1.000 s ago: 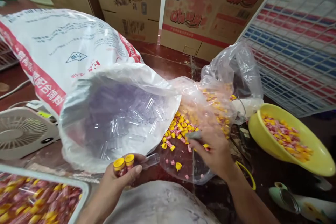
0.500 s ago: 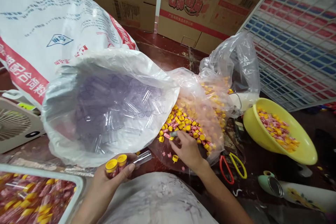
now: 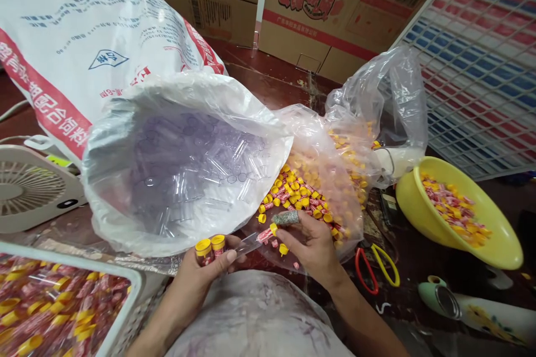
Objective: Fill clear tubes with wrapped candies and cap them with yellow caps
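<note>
My left hand (image 3: 209, 268) is closed round two filled tubes with yellow caps (image 3: 210, 246) and a clear tube (image 3: 248, 245) that points right. Between the thumb and fingers of my right hand (image 3: 310, 245) is a yellow cap with a pink-and-white wrapped piece (image 3: 265, 234), its tip at the clear tube's mouth. A grey-green covering (image 3: 286, 217) wraps one right finger. Behind my right hand lies a pile of yellow caps and pink pieces (image 3: 299, 189), partly under a clear plastic bag. A large white sack (image 3: 201, 89) of clear tubes lies open behind my left hand.
A white tray (image 3: 138, 284) of filled tubes is at the lower left, below a fan (image 3: 33, 189). To the right are scissors (image 3: 377, 268), a yellow bowl (image 3: 498, 234) and a flowered cylinder (image 3: 489, 312). Cartons (image 3: 310, 22) and a wire rack (image 3: 481, 67) stand behind.
My right hand has picked up a capped pink piece from the pile's edge and brought it to the clear tube. The whole view has shifted slightly, with things appearing further right.
</note>
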Demonstrator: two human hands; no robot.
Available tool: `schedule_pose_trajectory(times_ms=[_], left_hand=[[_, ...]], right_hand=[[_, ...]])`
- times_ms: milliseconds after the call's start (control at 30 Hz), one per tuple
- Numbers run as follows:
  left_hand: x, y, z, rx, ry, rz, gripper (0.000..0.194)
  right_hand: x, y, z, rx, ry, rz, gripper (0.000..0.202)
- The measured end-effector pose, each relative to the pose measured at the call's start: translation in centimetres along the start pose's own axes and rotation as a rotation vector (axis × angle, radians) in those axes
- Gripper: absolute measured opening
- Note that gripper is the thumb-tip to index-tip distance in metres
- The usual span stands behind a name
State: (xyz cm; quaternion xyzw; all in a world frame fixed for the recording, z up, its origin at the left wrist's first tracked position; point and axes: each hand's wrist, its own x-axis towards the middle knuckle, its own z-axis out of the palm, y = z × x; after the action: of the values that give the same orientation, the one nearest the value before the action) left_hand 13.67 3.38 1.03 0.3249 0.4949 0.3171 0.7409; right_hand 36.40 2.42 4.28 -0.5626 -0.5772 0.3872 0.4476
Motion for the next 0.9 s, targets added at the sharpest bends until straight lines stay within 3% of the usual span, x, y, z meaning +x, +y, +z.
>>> schedule_pose_trajectory(times_ms=[167,267,367,467,767,900], left_hand=[[-0.1,0.4,1.3,-0.02,-0.168,0.008,0.035],[-0.1,0.2,1.7,-0.052,-0.27,-0.027,0.037],[-0.1,-0.1,1.7,-0.132,-0.241,-0.046,0.035],[-0.1,-0.2,1.6,-0.181,-0.194,-0.042,0.036],[-0.6,0.1,1.6,-0.287,-0.217,0.003,0.034],[-1.1,0.5,0.5,-0.169,-0.139,0.01,0.037]], right_hand=[[0.1,0.1,0.8,-0.173,-0.049,-0.137,0.013],[0.2,-0.2,1.2,-0.183,-0.148,-0.246,0.025],[0.2,-0.5,1.8,-0.26,-0.232,-0.405,0.059],[-0.1,-0.5,2.5,-0.379,-0.2,-0.469,0.082],[-0.5,-0.3,4.5,-0.434,-0.122,-0.581,0.068],[0.3,-0.7,3.1,-0.428,-0.277,-0.557,0.073]])
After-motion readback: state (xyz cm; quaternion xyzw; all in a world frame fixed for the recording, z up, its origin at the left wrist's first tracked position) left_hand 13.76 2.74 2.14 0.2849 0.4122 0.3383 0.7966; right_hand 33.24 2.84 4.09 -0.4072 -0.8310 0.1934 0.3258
